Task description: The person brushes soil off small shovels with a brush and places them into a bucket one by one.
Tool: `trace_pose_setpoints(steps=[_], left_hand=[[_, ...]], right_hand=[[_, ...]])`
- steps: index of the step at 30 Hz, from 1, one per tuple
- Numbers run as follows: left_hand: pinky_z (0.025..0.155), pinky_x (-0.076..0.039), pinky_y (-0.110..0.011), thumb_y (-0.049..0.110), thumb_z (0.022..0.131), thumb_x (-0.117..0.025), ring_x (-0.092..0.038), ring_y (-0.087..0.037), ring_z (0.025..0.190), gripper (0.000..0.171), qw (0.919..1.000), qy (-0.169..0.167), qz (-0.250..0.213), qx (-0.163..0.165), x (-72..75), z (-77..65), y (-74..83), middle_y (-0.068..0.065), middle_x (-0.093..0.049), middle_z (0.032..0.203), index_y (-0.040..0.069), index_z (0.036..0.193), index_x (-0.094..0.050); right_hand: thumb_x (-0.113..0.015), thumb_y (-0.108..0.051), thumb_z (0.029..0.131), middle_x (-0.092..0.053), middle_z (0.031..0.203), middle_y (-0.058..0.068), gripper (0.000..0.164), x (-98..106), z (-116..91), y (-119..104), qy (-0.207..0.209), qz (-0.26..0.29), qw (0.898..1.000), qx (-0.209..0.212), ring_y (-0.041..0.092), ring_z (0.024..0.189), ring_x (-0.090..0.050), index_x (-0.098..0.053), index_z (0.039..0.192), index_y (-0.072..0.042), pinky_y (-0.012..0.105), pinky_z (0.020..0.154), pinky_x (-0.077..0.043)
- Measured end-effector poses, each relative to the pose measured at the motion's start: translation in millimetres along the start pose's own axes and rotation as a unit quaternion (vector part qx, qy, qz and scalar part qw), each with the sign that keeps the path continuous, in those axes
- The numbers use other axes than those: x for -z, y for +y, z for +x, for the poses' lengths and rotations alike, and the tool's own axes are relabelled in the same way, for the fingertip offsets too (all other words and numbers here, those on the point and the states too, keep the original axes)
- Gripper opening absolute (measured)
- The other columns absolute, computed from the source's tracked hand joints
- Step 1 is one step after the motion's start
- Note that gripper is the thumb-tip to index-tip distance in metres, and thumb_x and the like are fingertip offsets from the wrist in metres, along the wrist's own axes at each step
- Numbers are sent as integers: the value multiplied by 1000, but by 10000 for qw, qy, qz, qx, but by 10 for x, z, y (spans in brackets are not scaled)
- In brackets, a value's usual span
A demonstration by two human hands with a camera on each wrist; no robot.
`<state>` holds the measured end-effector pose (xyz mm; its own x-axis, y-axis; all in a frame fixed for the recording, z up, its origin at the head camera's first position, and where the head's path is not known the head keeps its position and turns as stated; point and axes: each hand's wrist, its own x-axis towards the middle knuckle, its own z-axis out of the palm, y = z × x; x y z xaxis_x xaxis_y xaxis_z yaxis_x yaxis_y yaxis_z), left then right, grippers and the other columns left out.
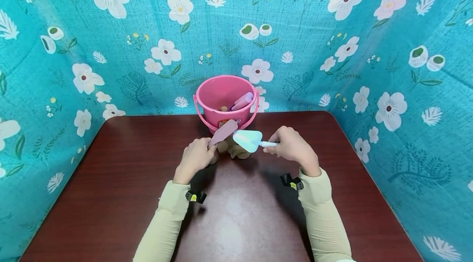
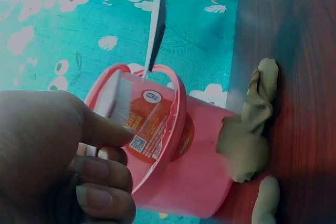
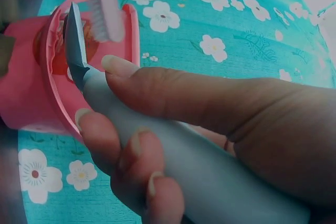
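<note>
My left hand (image 1: 196, 155) grips a pink brush (image 1: 224, 131), whose white bristles show in both wrist views. The brush head is raised in front of a pink bucket (image 1: 210, 108). In my right hand (image 1: 293, 145) is a small light-blue trowel (image 1: 248, 139), held by its handle (image 3: 184, 156) with thumb along the top and fingers curled beneath. Its blade points left, close to the brush's tip. Below both tools, several brownish-grey lumps (image 2: 247, 156) lie on the table at the bucket's foot; I cannot tell their material.
The bucket stands at the table's (image 1: 122, 171) back edge with its handle hanging forward. Inside it are a pink-and-lilac handle (image 1: 244, 101) and other partly hidden items. A blue floral cloth (image 1: 148, 28) hangs behind and along both sides.
</note>
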<state>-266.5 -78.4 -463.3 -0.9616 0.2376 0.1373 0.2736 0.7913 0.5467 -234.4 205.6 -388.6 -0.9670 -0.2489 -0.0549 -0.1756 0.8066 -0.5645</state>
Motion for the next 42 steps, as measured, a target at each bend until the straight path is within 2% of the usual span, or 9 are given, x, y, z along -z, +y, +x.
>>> trace_pose_setpoints(steps=[7, 11, 13, 20, 27, 30, 34, 38, 42], left_hand=[[43, -32, -27, 37, 92, -55, -40, -10, 47, 31, 9903, -589, -1148, -517, -70, -9, 147, 2, -44, 54, 13, 73, -58], [42, -29, -24, 34, 93, -55, -37, -7, 45, 31, 9809, -984, -1418, -896, -172, -32, 268, 4, -41, 54, 9, 76, -59], [42, -31, -23, 31, 93, -56, -37, -6, 46, 28, 9803, -1015, -1362, -1003, -219, -40, 301, 5, -42, 54, 11, 73, -57], [42, -35, -25, 30, 92, -57, -42, -10, 49, 27, 9919, -638, -680, -867, -275, -53, 294, 2, -46, 55, 16, 68, -52], [43, -35, -31, 31, 91, -56, -44, -15, 50, 25, 9991, -314, -233, -151, -206, -31, 140, 1, -48, 58, 19, 70, -53], [43, -35, -32, 35, 91, -55, -45, -15, 50, 27, 9999, -164, -35, -41, -169, -8, 82, 1, -48, 56, 20, 69, -54], [42, -35, -31, 35, 91, -55, -44, -15, 49, 29, 9998, -37, -1, -179, -127, 9, 62, 1, -47, 54, 18, 68, -53], [40, -32, -29, 36, 91, -56, -41, -13, 46, 30, 9988, -51, -385, -293, -104, -26, 121, 2, -44, 53, 19, 66, -52], [41, -33, -26, 36, 90, -58, -39, -10, 47, 30, 9938, -235, -779, -763, -140, -87, 260, 3, -43, 54, 19, 66, -51]], right_hand=[[-78, -22, 75, -59, 53, 4, 11, -37, 36, 9, 89, 53, 9997, 238, 17, 45, -50, -71, 70, -16, 31, 46, -40], [-78, -23, 76, -57, 50, 1, 12, -42, 38, -10, 212, 82, 9991, 368, 16, 44, -49, -70, 68, -18, 30, 45, -39], [-77, -23, 76, -56, 49, 1, 13, -33, 37, -16, 267, 64, 9988, 416, 15, 44, -49, -70, 67, -19, 30, 45, -39], [-79, -23, 74, -58, 53, -1, 10, 14, 19, -11, 192, 15, 9987, 468, 16, 46, -50, -73, 75, -15, 32, 46, -43], [-79, -22, 74, -61, 58, -3, 13, 45, -24, 29, 60, 32, 9995, 320, 18, 48, -52, -74, 81, -12, 32, 50, -46], [-78, -22, 75, -61, 59, -2, 14, 70, -37, 43, 50, 59, 9996, 281, 18, 50, -54, -74, 82, -11, 33, 51, -46], [-78, -22, 75, -63, 62, -2, 15, 98, -50, 66, -35, 155, 9997, 201, 19, 54, -55, -74, 84, -10, 33, 52, -47], [-78, -20, 75, -63, 64, -2, 13, 99, -59, 79, -72, 238, 9995, 210, 19, 53, -55, -73, 83, -11, 33, 52, -47], [-78, -20, 75, -62, 61, -1, 12, 86, -61, 52, -70, 255, 9993, 257, 19, 52, -54, -73, 81, -11, 33, 51, -47]])
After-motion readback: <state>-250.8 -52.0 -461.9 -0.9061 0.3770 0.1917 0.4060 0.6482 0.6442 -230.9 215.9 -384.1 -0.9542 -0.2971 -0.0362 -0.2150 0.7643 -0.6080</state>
